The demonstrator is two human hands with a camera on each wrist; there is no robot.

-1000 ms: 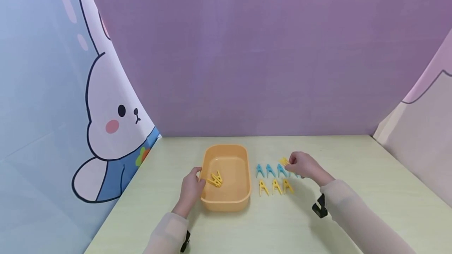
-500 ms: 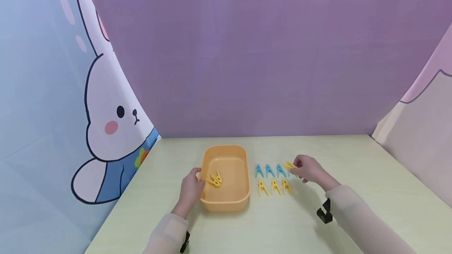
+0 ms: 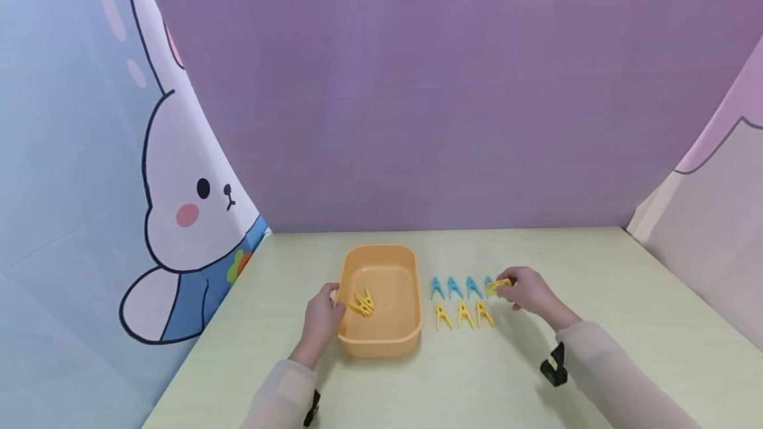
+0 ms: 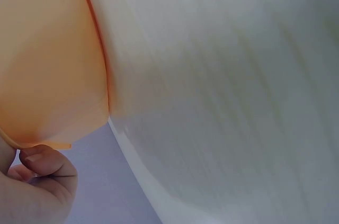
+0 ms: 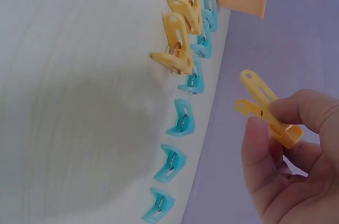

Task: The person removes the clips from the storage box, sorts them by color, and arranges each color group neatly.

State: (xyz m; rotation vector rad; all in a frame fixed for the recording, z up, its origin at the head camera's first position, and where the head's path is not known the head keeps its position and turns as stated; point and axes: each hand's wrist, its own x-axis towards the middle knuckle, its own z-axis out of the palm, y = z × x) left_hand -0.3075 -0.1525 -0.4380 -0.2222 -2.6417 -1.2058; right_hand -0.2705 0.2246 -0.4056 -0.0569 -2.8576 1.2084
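Note:
My left hand (image 3: 324, 316) grips the left rim of an orange plastic basin (image 3: 390, 343); in the left wrist view the thumb (image 4: 47, 160) presses that rim. A few yellow clothespins (image 3: 363, 304) lie inside the basin. To its right, my right hand (image 3: 527, 290) pinches a yellow clothespin (image 5: 265, 102) between thumb and fingers, held above the table. Below it runs a row of blue clothespins (image 3: 454, 288), the right end partly hidden by this hand. Nearer the front, three yellow clothespins (image 3: 465, 315) stand in a second row.
A pale wood-grain table (image 3: 465, 382) carries everything. Behind it hangs a purple cloth backdrop (image 3: 417, 118), and a rabbit-printed panel (image 3: 191, 217) borders the left side. Black wrist mounts (image 3: 554, 366) sit by the sleeves.
My right hand has moved right and slightly nearer along the blue row, and the yellow clothespin in it has turned. My left hand stays on the basin's rim.

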